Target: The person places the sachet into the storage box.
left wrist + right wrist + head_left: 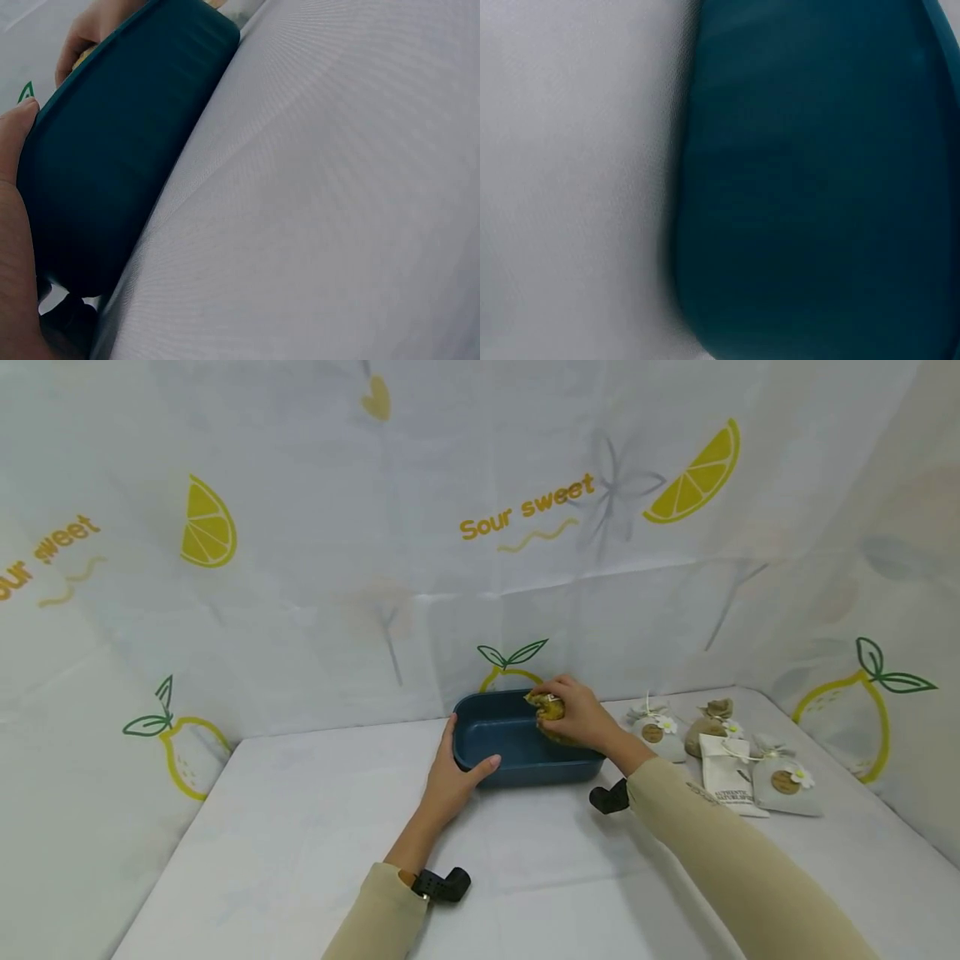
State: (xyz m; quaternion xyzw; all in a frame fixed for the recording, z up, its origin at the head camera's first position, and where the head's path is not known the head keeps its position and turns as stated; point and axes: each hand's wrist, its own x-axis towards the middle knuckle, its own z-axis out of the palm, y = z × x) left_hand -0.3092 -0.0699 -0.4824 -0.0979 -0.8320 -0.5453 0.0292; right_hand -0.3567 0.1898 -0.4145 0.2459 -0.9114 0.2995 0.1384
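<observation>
Fingers point(561, 686) of right hand point(587, 714) gripping yellow bag point(548, 707) at right end of tray point(540, 773), left hand point(452, 782) holding its left end, four pouches point(726, 767) on worktop point(330, 835)

Beige cloth on both arms here, a long left sleeve point(381, 912) and a long right sleeve point(738, 864), and look, a small darker marking point(702, 792) near the right one's end! At the left cuff, a black strap point(427, 884) carries a stubby, bent black camera point(452, 885); another black camera point(609, 797) juts out on the right.
</observation>
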